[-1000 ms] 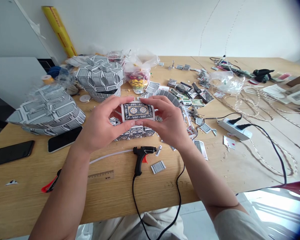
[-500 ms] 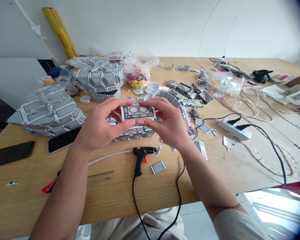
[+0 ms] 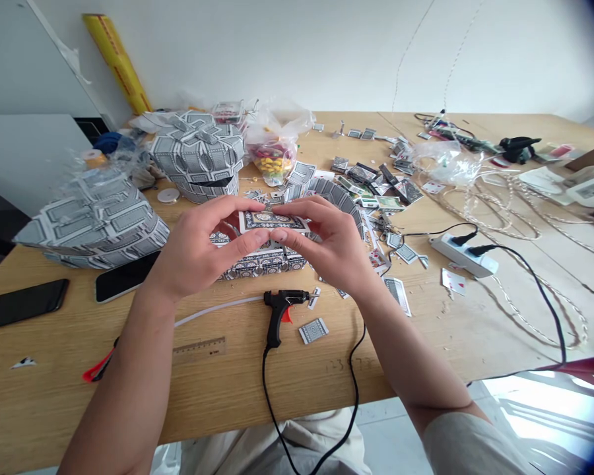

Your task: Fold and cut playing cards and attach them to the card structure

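Observation:
A patterned playing card (image 3: pixel 272 223) is pinched lengthwise between my two hands, its decorated back toward me. My left hand (image 3: pixel 198 241) grips its left part with thumb in front and fingers behind. My right hand (image 3: pixel 329 241) holds the right part the same way, the two thumb tips almost meeting. Under and behind the card lies a low woven piece of folded playing cards (image 3: pixel 264 265), partly hidden by my hands. Closer to me, a black hot glue gun (image 3: pixel 278 313) with a red trigger rests on the table, beside a small grey card (image 3: pixel 313 331).
Two woven card baskets (image 3: pixel 96 221) and phones (image 3: pixel 129 277) are at the left. A ruler (image 3: pixel 200 349) lies in front. Folded cards (image 3: pixel 376 185) are scattered at right of centre. A power strip (image 3: pixel 464 256) and loose rope (image 3: pixel 505 211) occupy the right side.
The card has tilted back and flattened, so its patterned face shows more foreshortened. My thumbs have risen slightly along its near edge. The rest stays in place.

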The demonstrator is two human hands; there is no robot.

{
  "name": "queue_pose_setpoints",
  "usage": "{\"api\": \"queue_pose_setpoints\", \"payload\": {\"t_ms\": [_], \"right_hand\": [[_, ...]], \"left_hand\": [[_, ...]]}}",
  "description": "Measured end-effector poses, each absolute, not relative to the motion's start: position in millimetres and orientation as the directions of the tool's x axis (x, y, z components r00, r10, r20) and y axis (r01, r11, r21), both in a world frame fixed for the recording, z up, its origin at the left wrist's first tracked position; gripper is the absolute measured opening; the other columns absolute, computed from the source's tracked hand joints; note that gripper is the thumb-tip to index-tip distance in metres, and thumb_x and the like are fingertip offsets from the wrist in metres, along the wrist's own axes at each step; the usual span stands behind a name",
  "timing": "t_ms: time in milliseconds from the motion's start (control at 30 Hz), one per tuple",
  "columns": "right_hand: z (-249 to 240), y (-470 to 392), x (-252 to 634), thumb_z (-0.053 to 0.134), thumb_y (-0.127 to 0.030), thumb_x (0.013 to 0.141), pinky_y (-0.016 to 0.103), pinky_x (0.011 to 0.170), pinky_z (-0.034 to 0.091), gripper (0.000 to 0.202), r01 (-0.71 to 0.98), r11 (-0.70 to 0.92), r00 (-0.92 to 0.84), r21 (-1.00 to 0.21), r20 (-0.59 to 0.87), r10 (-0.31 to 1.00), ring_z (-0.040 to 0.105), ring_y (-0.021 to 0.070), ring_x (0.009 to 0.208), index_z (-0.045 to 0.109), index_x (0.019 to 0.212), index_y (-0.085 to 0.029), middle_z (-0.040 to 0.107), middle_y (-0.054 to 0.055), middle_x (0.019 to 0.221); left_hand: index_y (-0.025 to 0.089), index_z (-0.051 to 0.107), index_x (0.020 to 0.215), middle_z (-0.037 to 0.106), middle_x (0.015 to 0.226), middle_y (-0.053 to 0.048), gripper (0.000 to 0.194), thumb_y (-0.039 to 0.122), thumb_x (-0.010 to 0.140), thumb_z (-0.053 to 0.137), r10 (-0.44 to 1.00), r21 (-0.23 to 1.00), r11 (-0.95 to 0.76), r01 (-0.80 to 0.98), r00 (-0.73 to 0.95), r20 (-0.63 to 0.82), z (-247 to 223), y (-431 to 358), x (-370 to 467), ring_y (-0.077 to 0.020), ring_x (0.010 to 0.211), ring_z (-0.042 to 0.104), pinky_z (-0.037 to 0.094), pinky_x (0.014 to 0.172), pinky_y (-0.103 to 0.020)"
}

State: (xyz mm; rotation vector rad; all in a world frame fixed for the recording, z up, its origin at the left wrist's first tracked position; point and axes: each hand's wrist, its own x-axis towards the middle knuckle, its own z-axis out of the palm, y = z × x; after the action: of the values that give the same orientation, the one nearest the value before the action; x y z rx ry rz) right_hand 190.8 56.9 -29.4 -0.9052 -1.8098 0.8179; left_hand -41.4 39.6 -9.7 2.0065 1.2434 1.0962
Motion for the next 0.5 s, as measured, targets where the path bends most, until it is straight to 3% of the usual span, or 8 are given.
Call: {"api": "queue_pose_setpoints", "payload": {"t_ms": [233,500], "right_hand": [[-30.6,57.8,191.1,0.089,-0.055,0.092,0.038,0.090,0.060,0.040,0.246,0.501,-0.281,-0.830,0.433,0.856,0.072,0.0231,0.109,0.085,0.121,-0.028,0.080,0.005,0.116],[-30.9,58.1,192.2,0.087,-0.054,0.094,0.037,0.087,0.060,0.037,0.287,0.509,-0.294,-0.812,0.431,0.853,0.073,0.0228,0.107,0.085,0.119,-0.027,0.082,0.006,0.116]], "left_hand": [[0.025,0.079,0.129,0.082,0.122,-0.003,0.037,0.045,0.098,0.079,0.910,0.775,-0.413,0.479,0.241,0.336,-12.5,39.5,-44.5,-0.0167,0.088,0.073,0.057,0.076,-0.030],[0.025,0.078,0.125,0.082,0.108,-0.003,0.036,0.050,0.099,0.076,0.916,0.751,-0.402,0.524,0.247,0.317,-13.5,40.1,-46.8,-0.0197,0.088,0.072,0.055,0.076,-0.033]]}}
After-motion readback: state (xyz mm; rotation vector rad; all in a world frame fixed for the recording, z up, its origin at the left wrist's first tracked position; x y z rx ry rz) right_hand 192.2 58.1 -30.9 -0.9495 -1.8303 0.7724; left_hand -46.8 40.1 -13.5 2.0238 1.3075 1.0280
